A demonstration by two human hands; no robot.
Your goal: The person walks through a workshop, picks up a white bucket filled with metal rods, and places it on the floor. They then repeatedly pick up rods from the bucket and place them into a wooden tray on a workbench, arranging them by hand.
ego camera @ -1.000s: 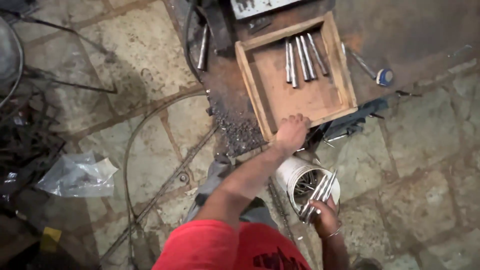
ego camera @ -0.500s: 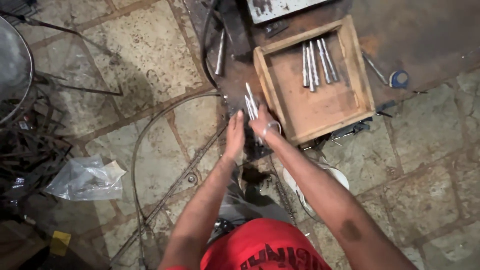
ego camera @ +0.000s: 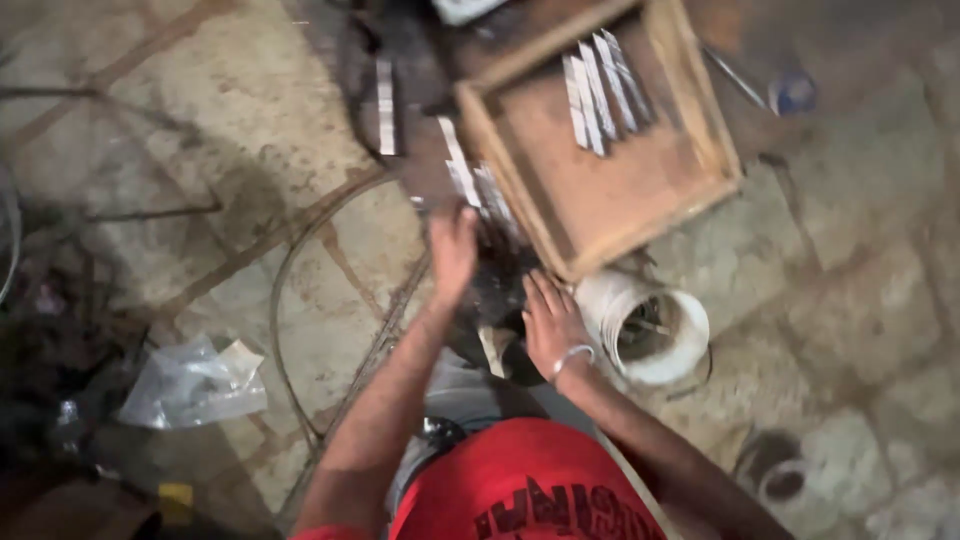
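Observation:
My left hand (ego camera: 452,250) reaches forward with its fingers stretched out, the tips touching a loose bunch of thin metal rods (ego camera: 472,180). These rods lie on dark ground just left of a wooden tray (ego camera: 700,120). My right hand (ego camera: 548,325) lies flat with fingers apart, a bangle on the wrist, on a dark metal block (ego camera: 495,300) between tray and body. Several more metal rods (ego camera: 598,92) lie side by side in the tray's far part. The picture is blurred by motion.
A white bucket (ego camera: 648,335) holding a few rods stands right of my right hand. A single metal bar (ego camera: 385,105) lies left of the tray. Bent wire (ego camera: 285,330) and a clear plastic bag (ego camera: 190,385) lie on the stone floor at left.
Both hands held the bunch of rods up beside the tray; now the rods lie on the ground. My right hand has drawn back toward my body.

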